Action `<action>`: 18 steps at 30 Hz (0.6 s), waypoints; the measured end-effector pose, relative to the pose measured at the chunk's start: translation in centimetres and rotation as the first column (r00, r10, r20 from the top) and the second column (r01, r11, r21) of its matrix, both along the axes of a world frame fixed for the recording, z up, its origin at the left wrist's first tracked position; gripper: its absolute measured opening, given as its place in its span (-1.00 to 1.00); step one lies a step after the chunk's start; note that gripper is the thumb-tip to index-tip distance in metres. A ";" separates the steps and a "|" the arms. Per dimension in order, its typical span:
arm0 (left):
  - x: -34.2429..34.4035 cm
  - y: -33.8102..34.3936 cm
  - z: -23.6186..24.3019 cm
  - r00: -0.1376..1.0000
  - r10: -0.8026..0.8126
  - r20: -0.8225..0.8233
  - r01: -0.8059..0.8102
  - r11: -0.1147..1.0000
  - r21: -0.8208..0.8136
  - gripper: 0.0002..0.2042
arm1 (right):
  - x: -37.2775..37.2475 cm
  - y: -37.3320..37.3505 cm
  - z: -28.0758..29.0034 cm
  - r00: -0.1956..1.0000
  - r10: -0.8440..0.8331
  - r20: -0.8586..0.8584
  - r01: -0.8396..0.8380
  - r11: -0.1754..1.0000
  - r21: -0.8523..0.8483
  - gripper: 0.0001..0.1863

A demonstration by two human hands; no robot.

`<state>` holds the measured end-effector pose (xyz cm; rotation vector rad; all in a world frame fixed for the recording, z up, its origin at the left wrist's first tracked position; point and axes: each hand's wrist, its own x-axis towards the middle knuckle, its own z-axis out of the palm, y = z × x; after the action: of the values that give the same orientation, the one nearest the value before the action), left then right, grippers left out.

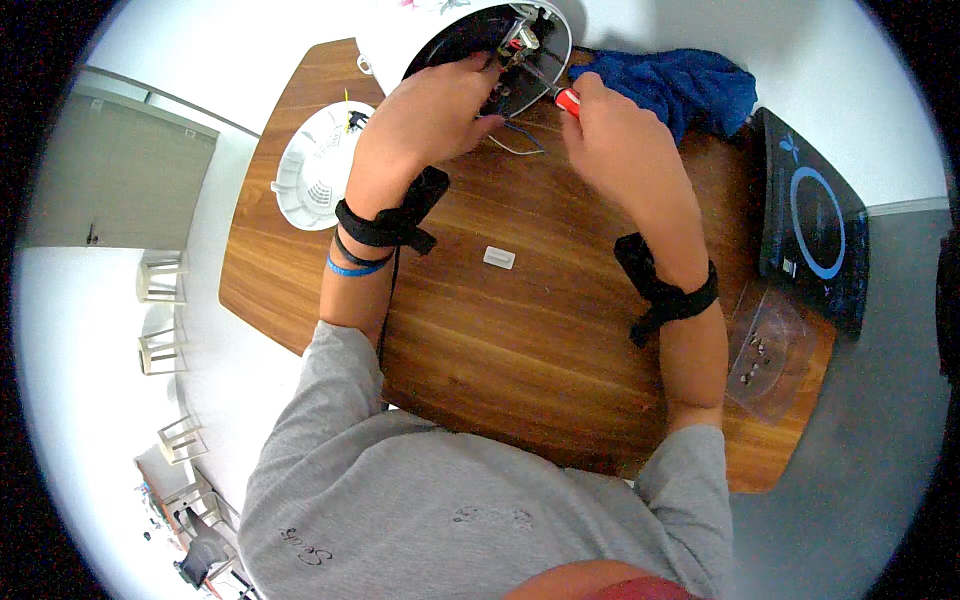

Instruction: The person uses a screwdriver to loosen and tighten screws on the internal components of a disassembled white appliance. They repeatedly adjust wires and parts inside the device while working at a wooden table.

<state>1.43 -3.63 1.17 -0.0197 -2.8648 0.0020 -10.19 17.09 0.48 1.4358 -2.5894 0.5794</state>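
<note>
A white round appliance (390,30) lies open at the top, showing a dark base with small parts (523,40) and loose wires. My left hand (425,115) is at its opening, fingertips curled inside; what they hold, if anything, is hidden. My right hand (625,150) is closed on a red-handled screwdriver (566,100), whose shaft points up-left into the base. A white round vented cover (305,180) rests left of my left hand, with a yellow and black piece at its edge. A small white plastic piece (499,258) lies on the wooden table (510,350) between my arms.
A blue cloth (680,85) lies behind my right hand. A black panel with a blue ring (810,220) stands at the right, near a clear bag of small parts (760,360). A grey door (130,170), white chairs (160,280) and a cluttered desk (200,530) are off to the left.
</note>
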 end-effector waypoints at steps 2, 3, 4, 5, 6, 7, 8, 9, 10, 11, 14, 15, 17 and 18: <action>0.1 0.4 0.7 1.000 0.019 0.024 -0.019 1.000 -0.003 -0.58 | -0.1 0.1 0.2 1.000 0.007 -0.013 -0.007 1.000 0.002 -0.73; 0.1 0.6 0.9 0.999 0.029 0.036 -0.029 1.000 -0.004 -0.59 | -0.2 0.1 0.2 1.000 0.012 -0.015 -0.012 1.000 0.000 -0.73; 0.1 0.5 0.8 1.000 0.016 0.022 -0.016 1.000 0.001 -0.60 | -0.2 0.1 0.1 1.000 0.017 -0.016 -0.017 1.000 -0.002 -0.73; 0.1 0.2 0.4 1.000 0.003 0.007 -0.003 1.000 0.005 -0.61 | -0.3 0.0 -0.1 1.000 0.023 -0.018 -0.023 1.000 -0.006 -0.73; 0.0 0.0 0.1 1.000 -0.009 -0.009 0.009 1.000 0.009 -0.62 | -0.2 0.0 -0.1 1.000 0.021 -0.020 -0.021 1.000 -0.011 -0.73; -0.1 -0.3 -0.1 1.000 -0.019 -0.011 0.019 1.000 0.008 -0.64 | -0.1 -0.1 -0.2 1.000 0.019 -0.022 -0.019 1.000 -0.017 -0.72; -0.2 -0.4 -0.2 0.999 -0.030 -0.013 0.031 1.000 0.008 -0.65 | 0.0 -0.1 -0.2 1.000 0.016 -0.025 -0.017 1.000 -0.021 -0.72; -0.2 -0.5 -0.3 0.999 -0.041 -0.016 0.041 0.999 0.008 -0.67 | 0.0 -0.1 -0.1 1.000 0.012 -0.024 -0.012 1.000 -0.013 -0.72; -0.1 -0.4 -0.1 1.000 -0.027 0.004 0.027 1.000 0.014 -0.68 | 0.1 -0.1 0.0 1.000 0.008 -0.023 -0.008 1.000 -0.005 -0.73; 0.0 -0.2 0.2 1.000 -0.015 0.024 0.014 1.000 0.021 -0.69 | 0.2 -0.1 0.1 1.000 0.001 -0.022 -0.001 1.000 0.004 -0.73; -0.1 0.1 0.2 0.999 0.012 0.046 -0.013 1.000 0.027 -0.71 | 0.2 0.0 -0.1 0.999 0.016 -0.030 -0.016 1.000 -0.016 -0.72; -0.1 0.1 0.2 0.999 0.020 0.047 -0.021 0.999 0.026 -0.71 | 0.3 0.0 0.0 0.999 0.013 -0.036 -0.013 1.000 -0.012 -0.73; -0.1 0.0 0.1 0.999 0.012 0.032 -0.013 1.000 0.027 -0.71 | 0.6 0.1 0.2 0.999 0.006 -0.047 -0.006 1.000 -0.005 -0.73; -0.1 0.1 0.1 1.000 0.008 0.025 -0.009 1.000 0.028 -0.71 | 0.6 0.0 0.1 0.999 0.002 -0.044 -0.002 1.000 -0.004 -0.73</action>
<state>1.30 -3.58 1.29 -0.0022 -2.8890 -0.0369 -9.57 17.10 0.60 1.4339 -2.5517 0.5459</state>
